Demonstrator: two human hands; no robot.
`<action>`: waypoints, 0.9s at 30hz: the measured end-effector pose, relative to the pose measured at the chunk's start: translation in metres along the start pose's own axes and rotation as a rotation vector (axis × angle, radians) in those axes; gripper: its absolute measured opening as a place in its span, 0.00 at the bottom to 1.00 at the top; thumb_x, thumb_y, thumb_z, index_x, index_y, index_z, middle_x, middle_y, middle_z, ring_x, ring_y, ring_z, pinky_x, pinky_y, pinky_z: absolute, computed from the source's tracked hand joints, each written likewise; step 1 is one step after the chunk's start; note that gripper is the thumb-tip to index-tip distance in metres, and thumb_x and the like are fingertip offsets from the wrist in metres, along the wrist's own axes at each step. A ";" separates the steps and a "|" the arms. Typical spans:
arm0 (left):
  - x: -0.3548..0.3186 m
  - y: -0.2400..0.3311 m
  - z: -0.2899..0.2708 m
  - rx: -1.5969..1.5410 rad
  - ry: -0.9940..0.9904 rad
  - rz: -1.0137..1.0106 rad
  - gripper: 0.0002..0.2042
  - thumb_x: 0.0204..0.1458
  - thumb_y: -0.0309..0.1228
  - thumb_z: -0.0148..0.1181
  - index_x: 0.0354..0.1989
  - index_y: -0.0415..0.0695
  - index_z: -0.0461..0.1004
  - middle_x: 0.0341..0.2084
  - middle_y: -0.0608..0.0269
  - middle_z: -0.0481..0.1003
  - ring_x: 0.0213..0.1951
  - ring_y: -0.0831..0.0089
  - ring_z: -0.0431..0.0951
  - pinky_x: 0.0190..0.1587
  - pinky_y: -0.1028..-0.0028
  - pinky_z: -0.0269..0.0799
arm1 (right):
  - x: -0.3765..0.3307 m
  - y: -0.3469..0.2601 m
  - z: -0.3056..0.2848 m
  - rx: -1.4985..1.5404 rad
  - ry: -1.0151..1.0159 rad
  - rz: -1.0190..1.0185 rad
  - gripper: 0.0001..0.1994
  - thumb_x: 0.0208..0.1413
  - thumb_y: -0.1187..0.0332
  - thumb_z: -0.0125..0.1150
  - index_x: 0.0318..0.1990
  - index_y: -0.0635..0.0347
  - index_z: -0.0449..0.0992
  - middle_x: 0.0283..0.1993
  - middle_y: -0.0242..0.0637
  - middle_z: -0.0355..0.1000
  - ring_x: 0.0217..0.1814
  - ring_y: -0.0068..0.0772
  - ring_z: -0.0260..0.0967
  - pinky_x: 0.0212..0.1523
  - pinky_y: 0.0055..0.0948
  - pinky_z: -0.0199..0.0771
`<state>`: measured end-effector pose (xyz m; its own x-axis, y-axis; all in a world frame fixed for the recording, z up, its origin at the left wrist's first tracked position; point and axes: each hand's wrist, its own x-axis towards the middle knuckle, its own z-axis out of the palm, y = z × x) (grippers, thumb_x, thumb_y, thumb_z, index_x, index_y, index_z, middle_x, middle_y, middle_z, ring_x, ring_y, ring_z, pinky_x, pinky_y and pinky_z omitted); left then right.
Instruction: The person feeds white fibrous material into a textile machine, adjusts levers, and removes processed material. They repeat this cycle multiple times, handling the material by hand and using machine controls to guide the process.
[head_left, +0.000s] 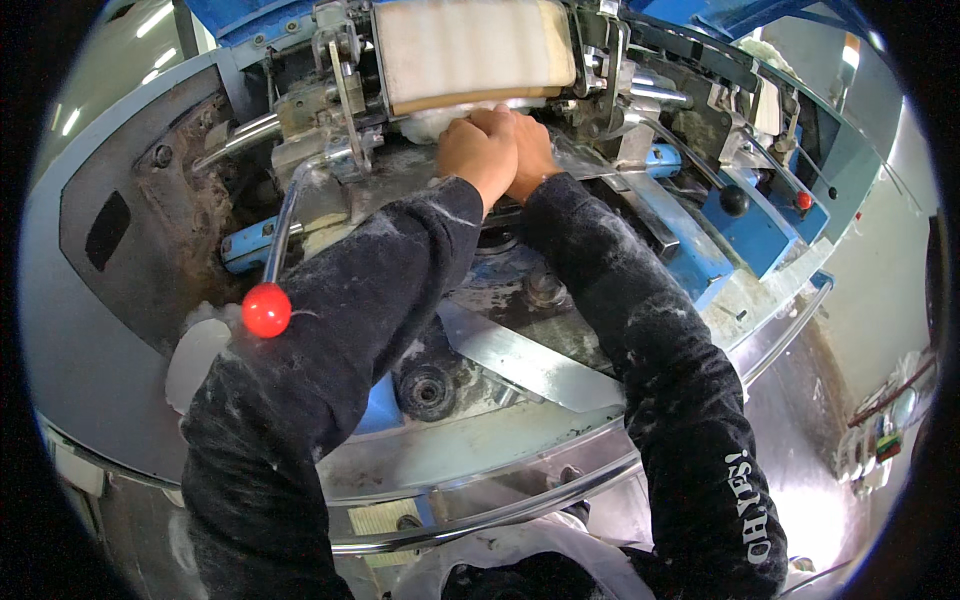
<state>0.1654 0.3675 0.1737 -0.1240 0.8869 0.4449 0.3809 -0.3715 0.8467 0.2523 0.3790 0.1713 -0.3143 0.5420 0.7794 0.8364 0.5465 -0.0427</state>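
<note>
The only writing I can make out is the white lettering point(752, 505) running along my right sleeve point(660, 310), on the outer side toward its lower end in the view; the sleeve is black and dusted with pale lint, as is my left sleeve point(350, 300). I see no readable label on the grey and blue machine point(110, 350) that I lean over.

The white fibre point(425, 125) lies toward the machine's far side, bunched under the lower edge of a wide cream-coloured pad point(475, 55). Both my hands are there with it. My left hand point(478, 155) is curled and overlaps my right hand point(535, 150), the two pressed together, fingers drawn in close. The fibre shows just to the left of them and along the pad's edge behind them. My fingertips are hidden, so I cannot tell whether either hand grips the fibre or only touches it.

Nearer the machine's front edge, a flat metal strip point(530, 360) lies at a slant between my forearms, with a round dark fitting point(425, 388) near its left. A lever with a red ball point(266, 310) stands beside my left sleeve. Toward the machine's right edge are a black knob point(734, 201) and a small red knob point(803, 201). A curved chrome rail point(500, 518) follows the front edge.
</note>
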 end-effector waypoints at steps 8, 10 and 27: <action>-0.002 0.012 0.005 0.301 -0.058 0.278 0.29 0.61 0.47 0.33 0.33 0.30 0.75 0.34 0.36 0.74 0.41 0.46 0.73 0.50 0.58 0.64 | -0.006 0.008 0.001 0.033 0.062 0.162 0.10 0.46 0.59 0.54 0.29 0.53 0.77 0.28 0.46 0.74 0.32 0.51 0.74 0.31 0.46 0.73; -0.005 0.022 0.015 0.161 -0.260 0.140 0.33 0.59 0.51 0.37 0.36 0.23 0.72 0.35 0.28 0.72 0.44 0.44 0.74 0.48 0.61 0.66 | -0.015 0.021 -0.009 -0.010 0.041 0.277 0.12 0.48 0.59 0.54 0.29 0.58 0.76 0.29 0.46 0.75 0.34 0.51 0.74 0.35 0.45 0.73; 0.013 0.006 0.000 -0.326 -0.295 -0.006 0.12 0.54 0.35 0.59 0.26 0.38 0.75 0.21 0.65 0.73 0.20 0.74 0.71 0.21 0.72 0.64 | -0.038 0.040 -0.027 -0.090 0.111 0.189 0.11 0.54 0.67 0.50 0.25 0.64 0.72 0.25 0.54 0.71 0.28 0.57 0.70 0.31 0.47 0.70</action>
<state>0.1663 0.3768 0.1846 0.1600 0.9121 0.3775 0.0662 -0.3915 0.9178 0.3095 0.3632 0.1568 -0.1011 0.5532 0.8269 0.9140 0.3799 -0.1424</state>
